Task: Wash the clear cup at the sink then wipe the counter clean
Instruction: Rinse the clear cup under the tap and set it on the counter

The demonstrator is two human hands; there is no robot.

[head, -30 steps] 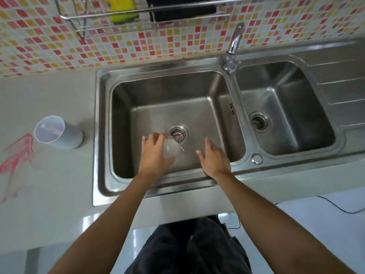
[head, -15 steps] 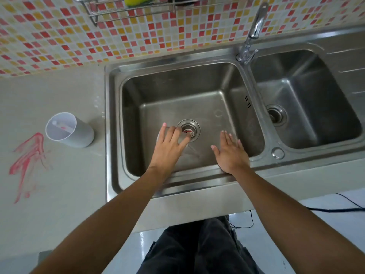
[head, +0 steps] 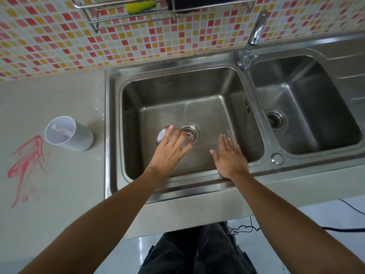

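The clear cup (head: 162, 135) lies on its side on the floor of the left sink basin (head: 207, 115), just left of the drain strainer (head: 191, 133), its round base facing up and left. My left hand (head: 169, 153) covers it from the near side, with the fingers laid over the top and the thumb against its right side. My right hand (head: 229, 157) hovers flat and open over the basin's near right part and holds nothing. A red smear (head: 25, 161) marks the grey counter (head: 59, 194) at the far left.
A white cup (head: 67, 135) with a small item inside stands on the counter between the smear and the sink rim (head: 107, 123). The faucet (head: 252, 40) stands between the two basins. On the wall rack (head: 94, 20) sit a yellow sponge (head: 140, 5) and a dark cloth (head: 183, 4).
My left hand has lowered the clear cup from above the drain to the basin floor, left of the drain. My right hand has flattened out. The view has shifted left.
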